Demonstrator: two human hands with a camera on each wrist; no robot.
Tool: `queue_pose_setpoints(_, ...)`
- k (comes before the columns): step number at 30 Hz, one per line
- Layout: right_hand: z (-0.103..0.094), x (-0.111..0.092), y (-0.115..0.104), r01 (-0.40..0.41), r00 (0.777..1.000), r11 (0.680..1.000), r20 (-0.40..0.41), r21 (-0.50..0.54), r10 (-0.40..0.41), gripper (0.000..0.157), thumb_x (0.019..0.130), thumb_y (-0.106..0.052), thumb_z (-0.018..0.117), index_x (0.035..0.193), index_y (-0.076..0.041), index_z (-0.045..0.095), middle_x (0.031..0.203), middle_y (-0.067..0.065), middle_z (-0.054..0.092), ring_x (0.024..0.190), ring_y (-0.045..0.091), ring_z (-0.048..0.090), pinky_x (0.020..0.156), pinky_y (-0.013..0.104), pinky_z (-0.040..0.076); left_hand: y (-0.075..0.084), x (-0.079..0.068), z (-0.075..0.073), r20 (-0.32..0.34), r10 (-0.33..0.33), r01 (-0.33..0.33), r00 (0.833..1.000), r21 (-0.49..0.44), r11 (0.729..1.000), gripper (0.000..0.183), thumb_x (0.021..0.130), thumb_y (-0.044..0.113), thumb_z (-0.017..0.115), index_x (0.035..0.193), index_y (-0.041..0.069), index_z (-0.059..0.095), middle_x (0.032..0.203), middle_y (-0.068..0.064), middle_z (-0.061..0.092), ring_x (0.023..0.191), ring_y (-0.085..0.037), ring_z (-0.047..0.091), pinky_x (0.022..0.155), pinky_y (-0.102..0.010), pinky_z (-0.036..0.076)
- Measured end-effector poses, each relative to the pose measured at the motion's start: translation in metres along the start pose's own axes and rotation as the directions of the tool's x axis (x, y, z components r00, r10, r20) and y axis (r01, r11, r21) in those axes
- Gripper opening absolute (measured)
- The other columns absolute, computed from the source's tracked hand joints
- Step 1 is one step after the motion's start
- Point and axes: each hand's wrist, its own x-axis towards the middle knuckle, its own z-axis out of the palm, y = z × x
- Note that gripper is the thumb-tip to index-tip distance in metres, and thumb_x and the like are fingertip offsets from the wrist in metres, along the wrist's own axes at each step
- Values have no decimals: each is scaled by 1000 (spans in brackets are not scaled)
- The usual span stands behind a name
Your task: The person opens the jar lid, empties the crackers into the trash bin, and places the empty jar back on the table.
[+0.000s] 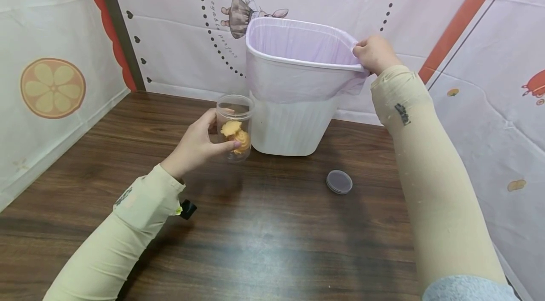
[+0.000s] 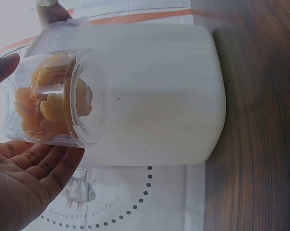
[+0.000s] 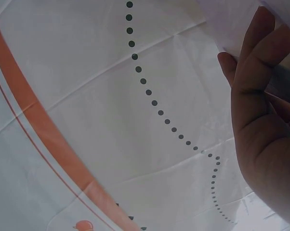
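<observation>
My left hand [image 1: 201, 142] holds a clear plastic jar [image 1: 235, 108] upright, its top uncovered, just left of the bin. Inside the jar lie several yellow-orange cookies [image 2: 56, 103], heaped toward its bottom. With its fingers bent over the rim, my right hand [image 1: 376, 54] grips the right end of a white trash bin [image 1: 289, 126]. A thin purple bin liner [image 1: 298, 81] is folded over that rim. In the right wrist view the fingers of the right hand [image 3: 260, 106] curl at the rim. The bin's floor is out of sight.
A round grey-clear lid [image 1: 339, 181] lies flat on the dark wooden table [image 1: 264, 239], right of the bin. Behind the bin hangs a printed white cloth [image 1: 170, 45], and more cloth stands at both sides. A small black object [image 1: 188, 209] shows beside the left cuff.
</observation>
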Motion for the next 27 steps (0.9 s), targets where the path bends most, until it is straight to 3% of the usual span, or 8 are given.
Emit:
queue_pose_setpoints(6,0,0,0,-3,1000,1000,7,-8,3,48,97,-20,33,135,2,51,119,27,55,59,10,46,50,19,41,-1,1,0,-22,-15,15,1000,16,1000,49,79,22,80,116,5,52,134,-7,56,105,-21,57,89,-32,45)
queue_pose_setpoints(13,-1,0,0,-15,1000,1000,18,-9,15,48,97,-20,32,136,1,51,119,25,55,60,10,46,51,19,41,1,1,-2,-76,-55,58,996,41,997,49,80,23,78,115,3,52,104,-10,59,96,-21,55,85,-34,44)
queue_pose_setpoints(27,0,0,-1,-21,1000,1000,16,-9,21,48,98,-21,32,136,1,50,121,25,54,62,11,46,52,19,41,2,0,-4,-143,-106,108,984,7,994,60,81,25,77,126,1,45,109,-12,54,97,-20,50,83,-30,40)
